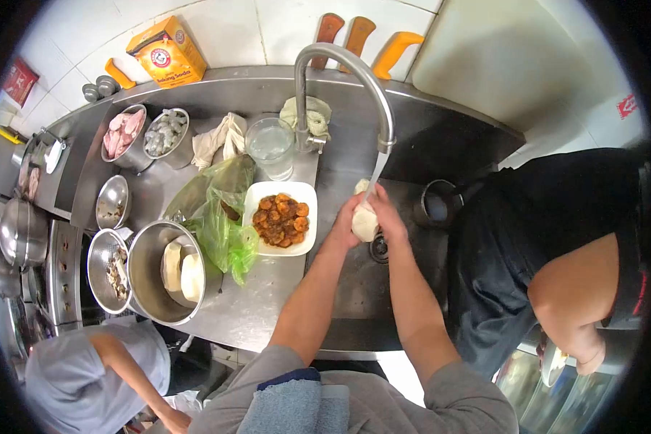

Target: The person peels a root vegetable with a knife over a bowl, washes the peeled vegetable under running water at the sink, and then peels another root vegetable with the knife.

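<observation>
Under the running faucet (387,134), a pale peeled root vegetable (364,224) is held between both hands above the sink (354,293). My left hand (346,219) grips its left side, with the fingers curled around it. From the right, my right hand (388,211) closes on the same piece. Water falls onto the vegetable and the fingers. The exact kind of vegetable cannot be made out. Similar pale pieces (190,276) lie in a large steel pot (146,289) to the left.
A white dish of sauced food (259,246), a green plastic bag (220,217) and a water-filled container (270,145) stand left of the sink. A metal cup (435,206) sits in the sink's right side. Co-workers stand at right (557,224) and lower left (94,369).
</observation>
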Demonstrator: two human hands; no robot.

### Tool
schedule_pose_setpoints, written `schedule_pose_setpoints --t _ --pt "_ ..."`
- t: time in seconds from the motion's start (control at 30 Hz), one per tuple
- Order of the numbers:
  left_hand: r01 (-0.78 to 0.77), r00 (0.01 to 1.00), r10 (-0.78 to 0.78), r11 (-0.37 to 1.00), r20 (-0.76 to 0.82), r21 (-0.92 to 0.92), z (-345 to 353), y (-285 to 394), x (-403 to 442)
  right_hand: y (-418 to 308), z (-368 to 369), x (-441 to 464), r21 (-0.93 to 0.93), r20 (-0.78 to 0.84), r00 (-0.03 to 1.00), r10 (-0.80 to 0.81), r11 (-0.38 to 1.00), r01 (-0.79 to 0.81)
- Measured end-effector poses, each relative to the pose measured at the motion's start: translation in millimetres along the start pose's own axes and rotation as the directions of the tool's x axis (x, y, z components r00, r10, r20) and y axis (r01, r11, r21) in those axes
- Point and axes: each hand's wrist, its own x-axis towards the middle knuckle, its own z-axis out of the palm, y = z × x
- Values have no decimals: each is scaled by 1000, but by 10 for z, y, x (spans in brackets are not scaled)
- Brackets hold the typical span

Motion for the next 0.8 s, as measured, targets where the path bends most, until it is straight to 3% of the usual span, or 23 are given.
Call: schedule_pose_setpoints --t 0.07,0.1,0.2,0.23,0.33,0.37,0.4,0.43,0.47,0.5,0.53,0.6,0.63,0.7,0.8 --pt "40 999 -41 999 8 23 -8 -32 -35 -335 8 -41 38 35 973 228 973 -230" --pt "32 999 -32 999 -20 28 -10 -27 -40 -241 9 61 130 67 972 227 964 -234" --pt "9 994 -5 999 -106 41 -78 -84 -64 232 -93 459 29 248 954 169 983 -182" --pt "-213 948 265 940 -175 267 -58 -193 -116 173 -13 468 -67 237 958 159 987 -147" --pt "-171 911 301 897 -282 408 34 -286 -365 300 74 500 -250 233 955 185 960 -125" --pt "-95 911 223 932 -348 350 -18 -307 -375 599 78 695 -253 270 934 233 953 -165" --pt "-31 942 126 955 -311 294 -232 -338 -293 758 65 812 -259 304 910 281 944 -205" --pt "36 964 31 969 -265 243 -565 -356 -136 633 52 825 -406 400 898 185 914 -8" --pt "106 975 -63 975 -212 195 -835 -377 -9 564 78 888 -421 361 933 -12 890 175" --pt "94 970 -71 992 -233 88 -977 -412 48 506 114 965 -440 324 922 -213 828 346" --pt "55 924 18 982 -382 179 -811 -406 -53 343 189 980 -465 293 866 -407 731 500" --pt "25 752 219 933 -622 360 -500 -457 -218 -221 287 884 -329 238 849 -472 783 527" --pt "46 778 254 890 -574 455 -705 -522 -129 -516 330 826 -355 300 787 -539 702 617" --pt "91 772 429 655 -469 750 -768 -504 -60 -960 403 786 -379 426 637 -642 512 771" --pt "158 816 491 319 -305 934 -839 -493 47 -1212 499 820 -450 566 486 -666 245 859"
